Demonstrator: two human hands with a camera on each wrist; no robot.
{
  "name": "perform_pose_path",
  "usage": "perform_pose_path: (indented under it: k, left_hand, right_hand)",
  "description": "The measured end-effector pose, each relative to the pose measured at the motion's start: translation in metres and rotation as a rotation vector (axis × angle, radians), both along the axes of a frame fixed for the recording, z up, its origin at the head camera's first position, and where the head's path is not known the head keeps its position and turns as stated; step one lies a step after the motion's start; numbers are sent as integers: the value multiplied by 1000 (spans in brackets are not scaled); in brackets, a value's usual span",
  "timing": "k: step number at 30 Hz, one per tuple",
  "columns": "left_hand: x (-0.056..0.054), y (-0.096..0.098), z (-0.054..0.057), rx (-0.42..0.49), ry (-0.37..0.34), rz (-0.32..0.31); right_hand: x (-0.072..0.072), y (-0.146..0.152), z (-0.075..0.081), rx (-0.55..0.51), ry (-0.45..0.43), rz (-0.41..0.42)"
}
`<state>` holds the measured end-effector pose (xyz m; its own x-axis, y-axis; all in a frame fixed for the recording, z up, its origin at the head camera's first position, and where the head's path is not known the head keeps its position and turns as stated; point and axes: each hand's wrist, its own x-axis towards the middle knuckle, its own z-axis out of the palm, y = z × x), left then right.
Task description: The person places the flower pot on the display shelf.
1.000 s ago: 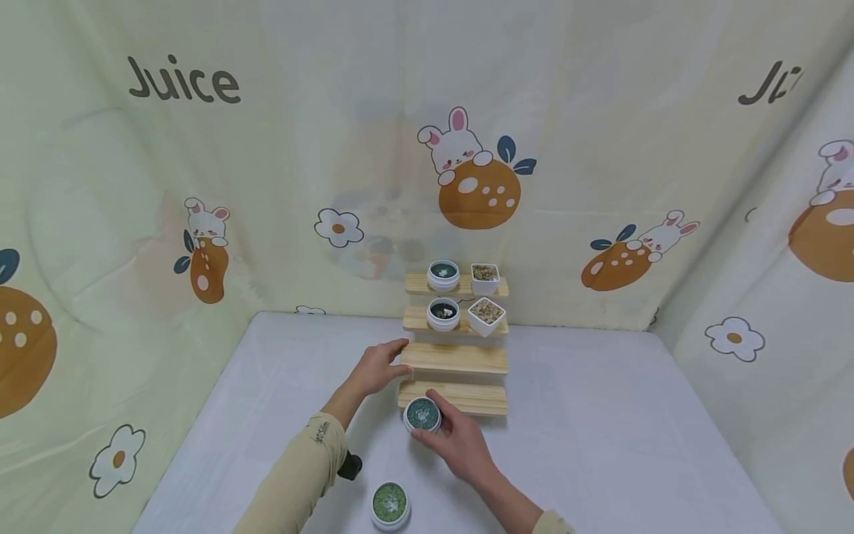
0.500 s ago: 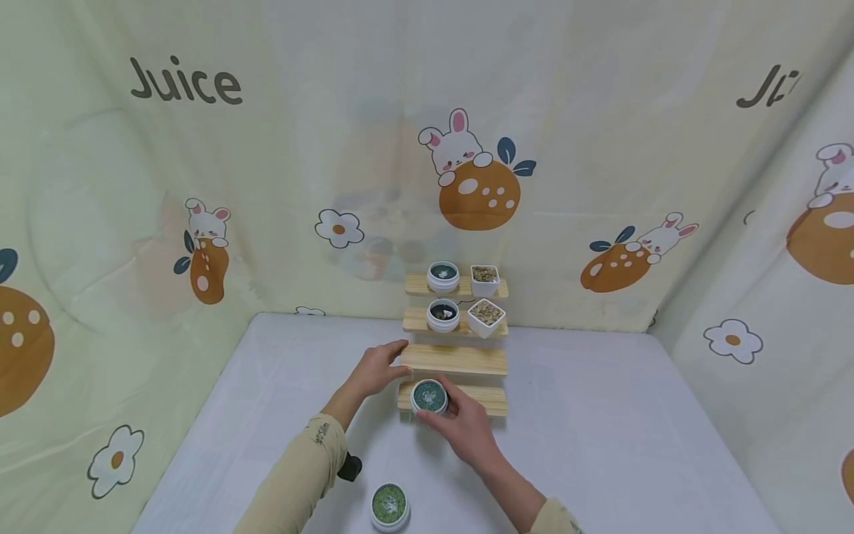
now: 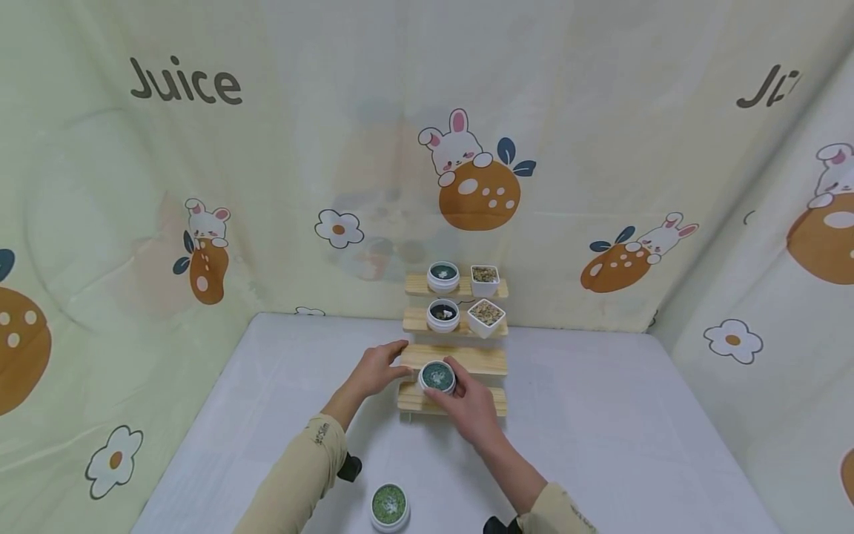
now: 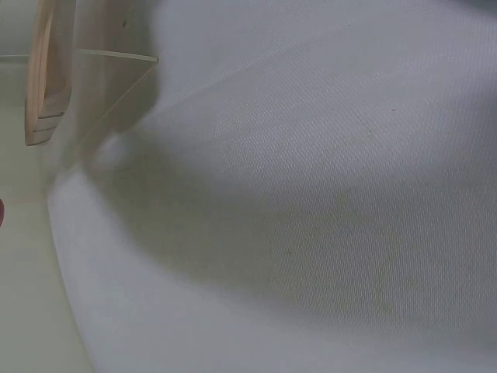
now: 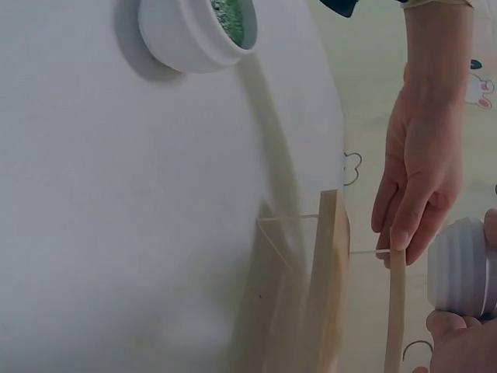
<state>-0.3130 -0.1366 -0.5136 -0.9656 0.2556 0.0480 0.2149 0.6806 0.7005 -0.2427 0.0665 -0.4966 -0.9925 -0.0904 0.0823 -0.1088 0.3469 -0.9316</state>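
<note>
My right hand (image 3: 475,408) pinches a small white round pot (image 3: 437,376) with dark green contents and a pale mark on top. The pot is held above the lower tiers of a wooden step shelf (image 3: 480,361), its ribbed white side (image 5: 457,268) facing the right wrist view. At the shelf's left end, my left hand (image 3: 376,369) holds the second tier from the front between thumb and fingers. The right wrist view shows that thumb on the plank's end. The left wrist view has only a shelf corner (image 4: 48,93) and tablecloth.
On the two upper tiers stand two round white pots, one lower (image 3: 443,314) and one upper (image 3: 443,275), and two square pots, upper (image 3: 485,279) and lower (image 3: 486,317). A round pot with bright green contents (image 3: 390,507) stands on the white tabletop (image 3: 600,437) near me. Behind hangs a printed curtain (image 3: 373,148).
My right hand has carried the dark green pot up, forward and slightly right, from the front tier's edge to over the tiers. My left hand stays at the shelf's end.
</note>
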Motion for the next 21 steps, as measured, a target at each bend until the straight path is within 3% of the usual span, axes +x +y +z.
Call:
perform_pose_path:
  k: [6,21]
  left_hand:
    - [0,0,-2,6,8,-10]
    - [1,-1,0,17,36,-25]
  right_hand:
    - [-10,0,4,2,-55,-25]
    - [-29,-2,6,27,-76,-79]
